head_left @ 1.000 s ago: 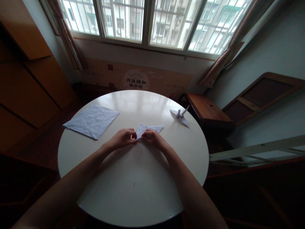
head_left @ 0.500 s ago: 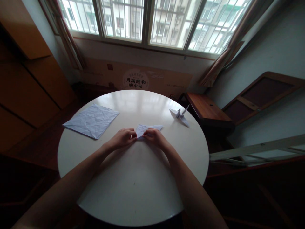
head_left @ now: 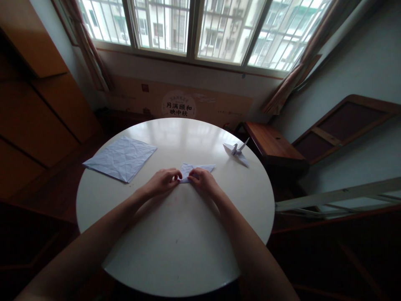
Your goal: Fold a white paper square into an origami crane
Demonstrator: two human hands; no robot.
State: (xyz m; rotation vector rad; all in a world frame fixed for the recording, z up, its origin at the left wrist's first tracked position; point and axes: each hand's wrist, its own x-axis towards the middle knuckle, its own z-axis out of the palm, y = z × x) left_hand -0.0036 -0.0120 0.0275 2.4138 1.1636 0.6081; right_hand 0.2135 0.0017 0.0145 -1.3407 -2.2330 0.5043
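Note:
A partly folded piece of white paper [head_left: 187, 168] lies near the middle of the round white table [head_left: 175, 234], its pointed end reaching out to the right. At its left end, my left hand [head_left: 165, 179] is closed, with thumb and fingertips pinching the near left edge. My right hand [head_left: 201, 179] covers the paper's middle, fingers closed on its near edge. The fingers hide part of the folds. Farther right stands a finished paper crane [head_left: 236, 153] with its wings spread. To the left lie creased square paper sheets [head_left: 122, 159], seemingly stacked.
Beyond the table's right side is a low wooden stand [head_left: 272, 140]. A printed cardboard panel [head_left: 219, 102] leans under the barred window [head_left: 163, 25]. Orange-brown cabinets [head_left: 56, 108] stand at the left, and a pale rail [head_left: 338, 194] runs at the right.
My left fingertips have shifted very slightly on the paper's near left corner, and the paper's right tip sits a touch farther right. The crane and the sheets have not moved.

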